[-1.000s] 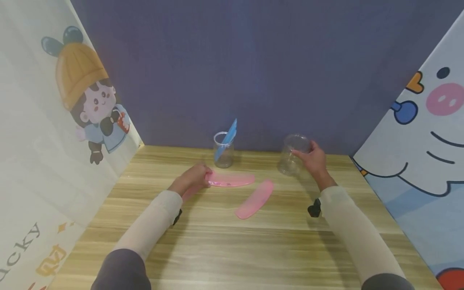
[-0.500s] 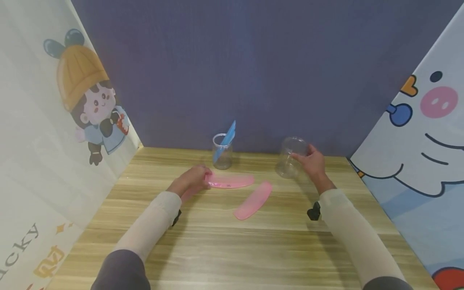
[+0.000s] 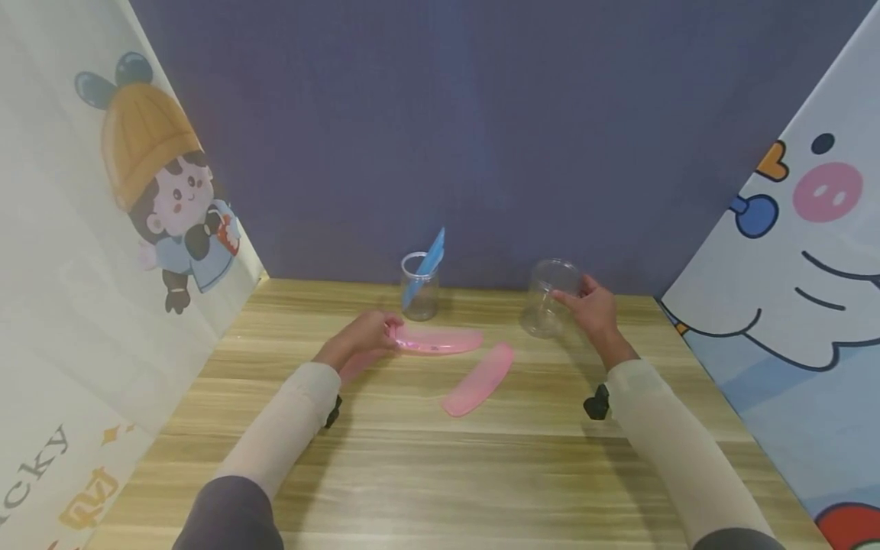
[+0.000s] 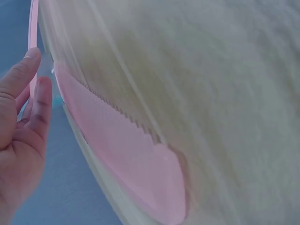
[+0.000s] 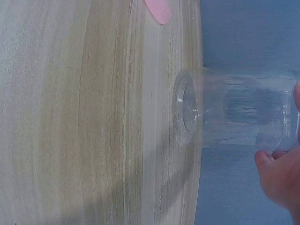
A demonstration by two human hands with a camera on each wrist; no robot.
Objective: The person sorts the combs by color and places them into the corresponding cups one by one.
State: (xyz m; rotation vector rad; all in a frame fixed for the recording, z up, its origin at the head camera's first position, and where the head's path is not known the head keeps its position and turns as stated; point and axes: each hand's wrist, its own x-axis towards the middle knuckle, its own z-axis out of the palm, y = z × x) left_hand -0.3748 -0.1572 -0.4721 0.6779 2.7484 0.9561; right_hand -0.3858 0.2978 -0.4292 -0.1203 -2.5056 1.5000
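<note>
My left hand (image 3: pixel 371 334) pinches one end of a pink comb (image 3: pixel 443 341) between thumb and fingers, and the comb extends to the right. In the left wrist view that comb (image 4: pixel 33 26) shows edge-on. A second pink comb (image 4: pixel 124 147), its teeth visible, lies on the table under the left wrist, partly hidden by the arm in the head view. A third pink comb (image 3: pixel 479 380) lies slanted on the table between the hands. My right hand (image 3: pixel 594 309) grips a clear plastic jar (image 3: pixel 539 309) near its rim, from the right side.
A second clear jar (image 3: pixel 421 305) stands at the back with flat blue pieces (image 3: pixel 428 263) leaning in it. The wood-grain table (image 3: pixel 440 473) meets a dark blue back panel (image 3: pixel 440 137). Panels with cartoon prints flank it on both sides.
The left hand and its comb have risen very slightly. The right hand keeps its grip on the jar, and the view has shifted a little.
</note>
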